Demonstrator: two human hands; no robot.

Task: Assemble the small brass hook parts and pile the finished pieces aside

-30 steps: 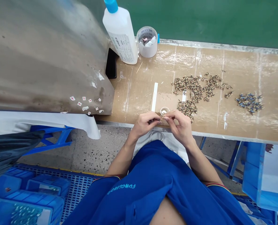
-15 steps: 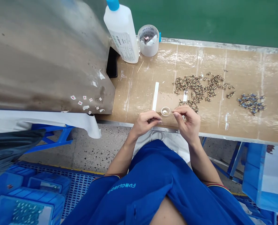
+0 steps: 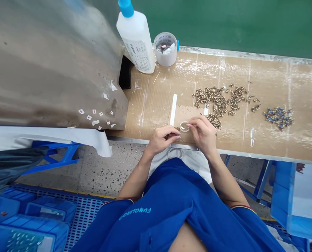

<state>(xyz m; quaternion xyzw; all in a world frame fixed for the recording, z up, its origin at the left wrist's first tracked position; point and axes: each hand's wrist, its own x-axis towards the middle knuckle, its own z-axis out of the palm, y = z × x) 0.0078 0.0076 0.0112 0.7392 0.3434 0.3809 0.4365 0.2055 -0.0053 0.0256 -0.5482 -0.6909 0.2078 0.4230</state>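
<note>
My left hand rests at the bench's front edge, its fingers curled around something small and dark, partly hidden. My right hand pinches a thin stick, apparently a toothpick, with its fingertips at a small clear round cup holding white paste. Just beyond my right hand lies a heap of small brass parts. Further right sits a smaller cluster of blue-and-brass parts. A white strip lies left of the cup.
Cardboard covers the bench, with a white blue-capped bottle and a white tub at the back. A steel cabinet with stickers stands left. Blue crates sit low on the floor.
My right hand moved away from my left hand, then came back to the cup's right side. My left hand stayed nearly still.
</note>
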